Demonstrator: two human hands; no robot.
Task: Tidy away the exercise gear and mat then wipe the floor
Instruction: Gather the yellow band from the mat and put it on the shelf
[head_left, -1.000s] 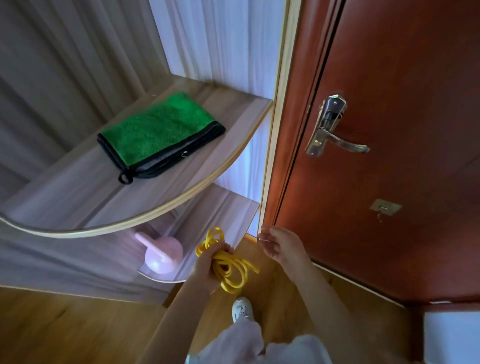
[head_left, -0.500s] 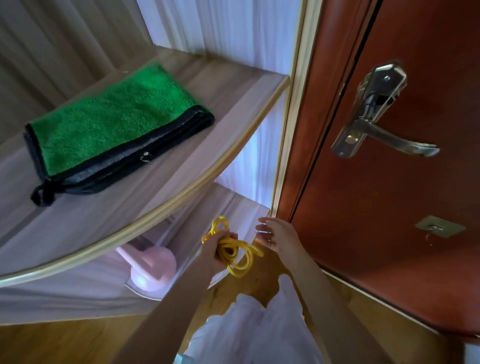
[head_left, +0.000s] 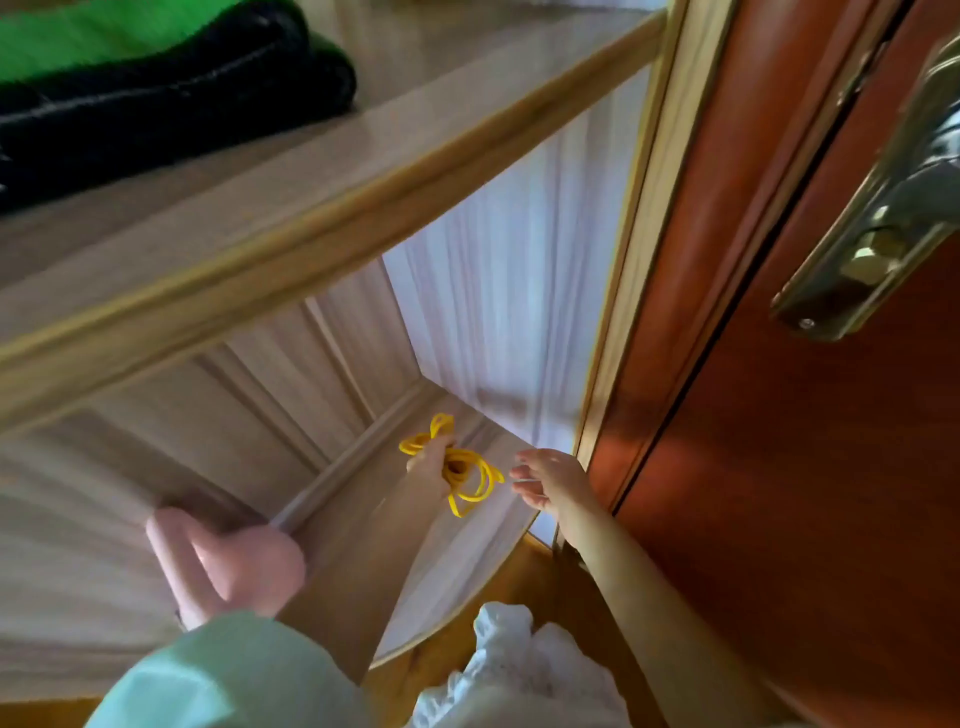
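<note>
Coiled yellow rubber cord, bunched and gripped in left hand above lower pale-wood corner shelf. At 3 o'clock, just beside, right hand with fingers spread, holding nothing. At 8 o'clock, pink kettlebell on same shelf. At 11 o'clock, upper shelf bearing folded green black-edged cloth.

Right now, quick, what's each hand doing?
Left hand: grips the coiled yellow rope over the lower shelf.
Right hand: open, fingers spread, holding nothing.
</note>
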